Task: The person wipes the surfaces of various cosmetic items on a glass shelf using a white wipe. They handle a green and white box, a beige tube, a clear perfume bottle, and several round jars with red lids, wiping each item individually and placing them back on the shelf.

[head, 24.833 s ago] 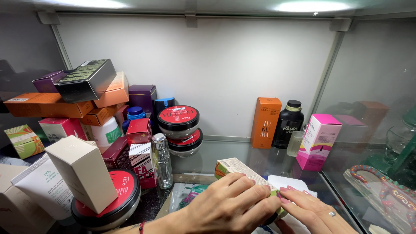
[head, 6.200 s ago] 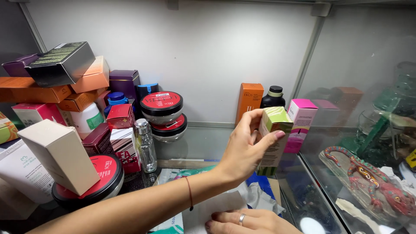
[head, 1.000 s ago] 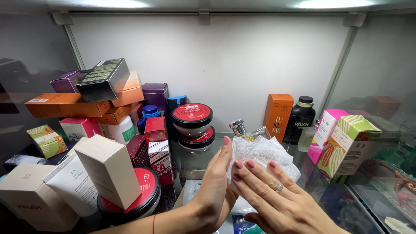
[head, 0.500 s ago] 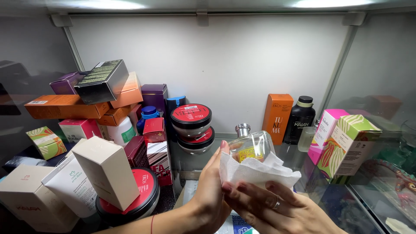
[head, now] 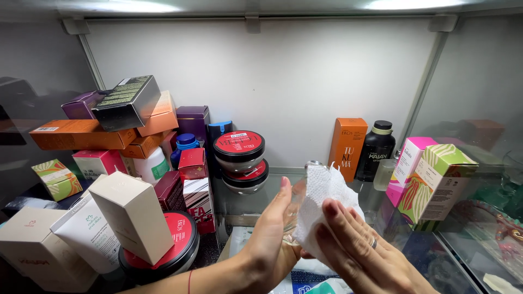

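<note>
My left hand (head: 269, 234) grips a clear glass bottle (head: 296, 204), low in the middle of the view, above a glass shelf. My right hand (head: 357, 247) presses a crumpled white paper towel (head: 321, 204) against the bottle's right side, covering most of it. Only the bottle's silver top and a sliver of glass show past the towel. A ring is on my right hand.
Stacked boxes (head: 103, 122), round red-lidded tins (head: 238, 147) and white cartons (head: 133, 215) crowd the left. An orange box (head: 347, 147), a black bottle (head: 376, 149), a pink box (head: 406, 169) and a green patterned box (head: 438, 182) stand on the right.
The bottle has turned in my hands and the paper towel has slid up over it, hiding the glass that showed half a second ago.
</note>
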